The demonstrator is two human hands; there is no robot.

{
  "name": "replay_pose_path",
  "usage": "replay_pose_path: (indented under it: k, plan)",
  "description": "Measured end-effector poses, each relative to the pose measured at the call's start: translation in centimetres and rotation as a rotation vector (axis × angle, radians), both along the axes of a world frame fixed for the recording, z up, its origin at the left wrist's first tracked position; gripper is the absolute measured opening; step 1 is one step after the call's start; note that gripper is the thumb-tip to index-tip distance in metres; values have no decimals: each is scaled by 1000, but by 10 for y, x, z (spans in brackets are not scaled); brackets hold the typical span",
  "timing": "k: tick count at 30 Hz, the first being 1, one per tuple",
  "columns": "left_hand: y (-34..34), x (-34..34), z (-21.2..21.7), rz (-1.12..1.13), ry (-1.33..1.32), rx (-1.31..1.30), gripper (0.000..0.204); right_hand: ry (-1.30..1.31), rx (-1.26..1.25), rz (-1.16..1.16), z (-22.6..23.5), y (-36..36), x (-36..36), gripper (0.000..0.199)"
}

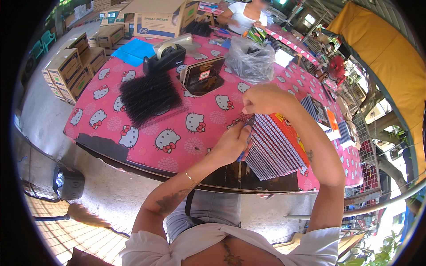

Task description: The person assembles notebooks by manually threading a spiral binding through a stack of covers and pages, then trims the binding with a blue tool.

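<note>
Left hand (233, 144) pinches a black binding comb against the notebook stack (275, 146) at the table's (146, 146) near edge; right hand (262, 99) grips its upper end. Best seat the teeth hole by hole, stack kept squared.

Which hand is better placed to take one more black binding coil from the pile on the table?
Probably the left hand. The pile of black coils lies on the person's left, with open pink tablecloth between. The right hand is over the notebook stack, farther away.

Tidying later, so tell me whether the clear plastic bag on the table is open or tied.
Open: the plastic bag gapes at its top, dark contents showing inside.
</note>
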State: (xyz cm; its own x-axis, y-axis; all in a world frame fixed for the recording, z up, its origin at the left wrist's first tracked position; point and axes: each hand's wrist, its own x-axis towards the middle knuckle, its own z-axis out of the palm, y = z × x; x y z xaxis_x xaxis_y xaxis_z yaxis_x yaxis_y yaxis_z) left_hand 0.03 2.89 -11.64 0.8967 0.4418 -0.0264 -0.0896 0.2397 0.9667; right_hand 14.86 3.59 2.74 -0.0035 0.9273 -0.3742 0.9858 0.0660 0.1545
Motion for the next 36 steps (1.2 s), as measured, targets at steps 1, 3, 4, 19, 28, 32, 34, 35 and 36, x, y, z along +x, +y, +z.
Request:
replay_pose_path:
  k: [1,3,4,19,28,32,34,35,36]
  plan:
    - [-2,-3,3,-17,16,32,38,-1,-1,-1,-2,0,2,28]
    - [-7,-6,1,-36,31,62,38,-44,93,-41,-8,0,7,30]
    - [-11,-10,-4,-16,22,53,38,-42,93,-38,-10,1,5,30]
    - [-7,-5,-7,53,56,49,39,-18,69,27,-16,2,0,33]
    - [-15,-13,-15,33,28,84,38,-79,126,12,-33,2,8,35]
    - [-5,-6,-23,51,57,12,40,-11,69,-11,-27,7,-1,36]
    - [-5,-6,-20,52,67,28,41,-24,-1,-22,-24,6,-3,35]
    - [-6,-5,-18,48,75,48,41,1,1,-16,-26,5,1,35]
    - [-7,-5,-18,42,73,48,41,26,2,-9,-27,3,4,35]
